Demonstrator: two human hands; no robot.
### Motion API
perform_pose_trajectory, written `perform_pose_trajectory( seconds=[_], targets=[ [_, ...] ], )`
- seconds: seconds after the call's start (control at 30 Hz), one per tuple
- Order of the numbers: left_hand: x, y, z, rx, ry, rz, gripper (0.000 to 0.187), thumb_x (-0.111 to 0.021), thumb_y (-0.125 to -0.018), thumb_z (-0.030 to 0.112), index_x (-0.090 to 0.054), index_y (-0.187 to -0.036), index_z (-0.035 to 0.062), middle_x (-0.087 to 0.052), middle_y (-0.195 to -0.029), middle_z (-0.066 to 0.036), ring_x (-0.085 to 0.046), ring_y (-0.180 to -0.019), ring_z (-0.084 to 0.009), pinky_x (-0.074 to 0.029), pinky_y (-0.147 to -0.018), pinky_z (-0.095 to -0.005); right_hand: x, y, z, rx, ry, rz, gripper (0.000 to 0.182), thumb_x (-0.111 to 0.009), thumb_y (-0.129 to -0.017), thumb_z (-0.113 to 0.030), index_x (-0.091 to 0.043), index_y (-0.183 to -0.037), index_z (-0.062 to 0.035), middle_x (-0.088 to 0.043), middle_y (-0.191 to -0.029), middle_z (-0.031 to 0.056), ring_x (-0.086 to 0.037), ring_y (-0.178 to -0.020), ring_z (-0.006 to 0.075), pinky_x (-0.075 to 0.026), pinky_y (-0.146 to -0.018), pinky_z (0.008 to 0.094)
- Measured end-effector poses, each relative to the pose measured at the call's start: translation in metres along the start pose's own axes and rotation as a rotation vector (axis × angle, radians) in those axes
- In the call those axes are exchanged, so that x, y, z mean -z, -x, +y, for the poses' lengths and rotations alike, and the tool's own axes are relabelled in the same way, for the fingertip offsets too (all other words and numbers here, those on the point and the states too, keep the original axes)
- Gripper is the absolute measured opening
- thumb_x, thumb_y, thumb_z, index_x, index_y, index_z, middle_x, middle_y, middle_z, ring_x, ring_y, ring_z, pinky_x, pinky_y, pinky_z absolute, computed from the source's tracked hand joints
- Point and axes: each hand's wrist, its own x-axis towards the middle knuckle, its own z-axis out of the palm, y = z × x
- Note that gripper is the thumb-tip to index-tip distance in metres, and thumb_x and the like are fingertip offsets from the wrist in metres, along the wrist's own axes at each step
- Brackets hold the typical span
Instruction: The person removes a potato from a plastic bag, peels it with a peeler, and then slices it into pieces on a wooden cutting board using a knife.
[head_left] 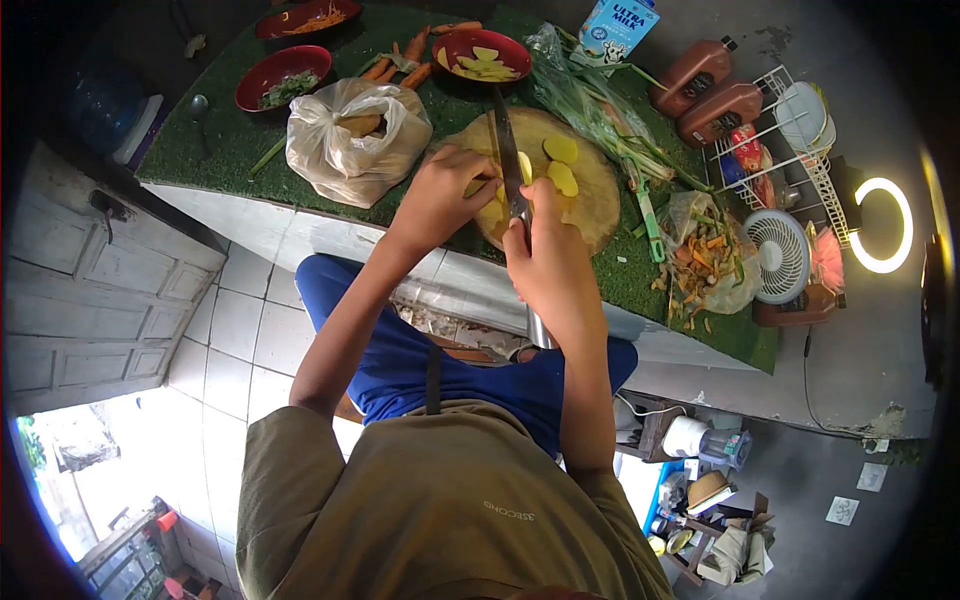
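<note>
Above a round wooden board (600,205), my right hand (548,250) grips a long knife (507,150), its blade pointing away from me. Just left of the blade is my left hand (450,190), fingers bent and pressed together; whatever they hold is hidden. A small pale slice (525,168) lies against the blade's right side. Two yellow slices (562,165) rest on the board farther right. Behind the board, a red bowl (518,60) holds pale yellow pieces. To the left of my left hand sits a knotted plastic bag (345,165) with brownish contents.
Carrots (415,60), a bowl of chopped greens (268,75) and a bowl of orange shreds (290,22) stand at the back left. Right of the board are bagged leafy stalks (580,95), a green peeler (648,220), a bag of peelings (705,260), a fan (778,255) and brown bottles (710,110).
</note>
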Motion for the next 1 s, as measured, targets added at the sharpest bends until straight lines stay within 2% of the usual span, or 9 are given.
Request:
perform_pose_trajectory(
  seconds=[0.23,0.43,0.53,0.73,1.0],
  targets=[
    [0.0,0.0,0.001,-0.015,0.006,0.021,0.01,-0.072,-0.081,0.009,-0.066,-0.084,0.0019,-0.067,-0.083,-0.01,-0.059,-0.083,-0.0308,-0.048,-0.08,-0.04,-0.002,-0.001,-0.003,-0.019,0.043,-0.017,0.03,-0.054,-0.093,-0.008,-0.042,-0.12,-0.0026,-0.062,-0.066,0.0252,-0.064,-0.066,0.0465,-0.049,-0.061,0.0558],
    [0.002,0.0,0.001,-0.003,0.018,0.007,0.015,-0.073,-0.08,0.012,-0.064,-0.085,0.0021,-0.067,-0.087,-0.013,-0.06,-0.086,-0.0345,-0.048,-0.08,-0.043,-0.008,-0.001,-0.002,0.051,0.12,0.0,0.034,-0.054,-0.092,-0.007,-0.037,-0.121,-0.0012,-0.061,-0.065,0.0261,-0.064,-0.067,0.0473,-0.048,-0.059,0.0565],
    [0.002,0.0,0.002,-0.022,0.013,0.026,0.011,-0.072,-0.08,0.009,-0.066,-0.085,0.0019,-0.066,-0.083,-0.01,-0.06,-0.084,-0.0303,-0.049,-0.078,-0.0397,-0.011,0.0,-0.005,0.024,0.111,0.007,0.033,-0.054,-0.092,-0.006,-0.036,-0.119,-0.0007,-0.061,-0.065,0.0264,-0.064,-0.066,0.0477,-0.048,-0.059,0.0568],
    [0.0,0.0,-0.001,-0.042,0.009,0.023,0.012,-0.072,-0.081,0.01,-0.065,-0.084,0.0016,-0.066,-0.083,-0.011,-0.059,-0.084,-0.0314,-0.048,-0.079,-0.0406,-0.017,-0.014,0.007,0.015,0.091,-0.066,0.036,-0.055,-0.091,-0.005,-0.036,-0.121,-0.0025,-0.062,-0.068,0.0269,-0.064,-0.069,0.0475,-0.048,-0.06,0.0563],
    [0.001,0.001,0.0,-0.003,-0.006,0.005,0.012,-0.072,-0.082,0.011,-0.065,-0.084,0.002,-0.066,-0.084,-0.011,-0.059,-0.084,-0.0318,-0.047,-0.08,-0.0416,-0.004,-0.008,0.01,0.003,0.001,-0.026,0.032,-0.055,-0.091,-0.007,-0.043,-0.12,-0.0028,-0.063,-0.07,0.0254,-0.064,-0.069,0.0454,-0.048,-0.063,0.0546]
  ],
)
